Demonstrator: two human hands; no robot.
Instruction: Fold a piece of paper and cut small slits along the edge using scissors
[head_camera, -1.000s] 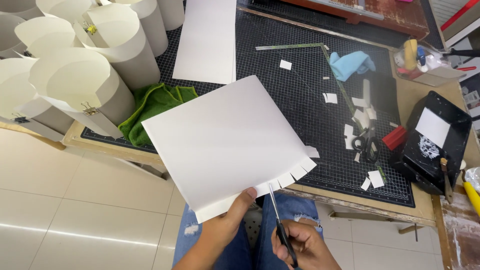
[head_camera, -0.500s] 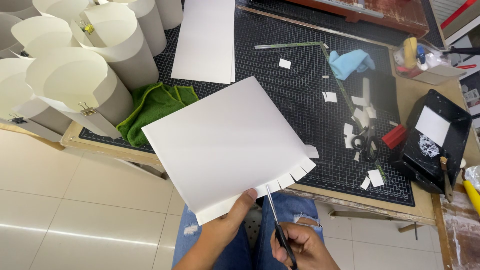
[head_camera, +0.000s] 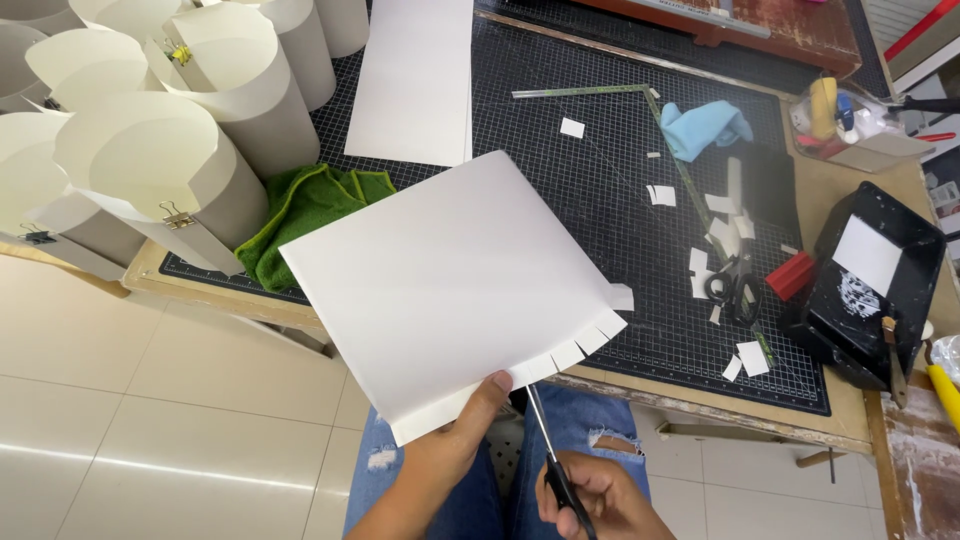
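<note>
My left hand (head_camera: 455, 440) pinches the near edge of a large white sheet of card (head_camera: 440, 285), held tilted above the table's front edge and my lap. Short slits along its lower right edge form a row of small tabs. My right hand (head_camera: 595, 500) grips black-handled scissors (head_camera: 550, 455), blades pointing up at the sheet's near edge beside my left thumb.
A black gridded cutting mat (head_camera: 600, 190) covers the wooden table, with paper scraps, a second pair of scissors (head_camera: 735, 285), a metal square ruler (head_camera: 640, 95), a blue cloth (head_camera: 705, 125), a green cloth (head_camera: 300, 210), another white sheet (head_camera: 415, 75). Rolled, clipped paper cones (head_camera: 150, 160) stand at left; a black tray (head_camera: 875, 285) at right.
The scissors have shifted slightly along the sheet's near edge toward my left thumb; the sheet stays almost in place.
</note>
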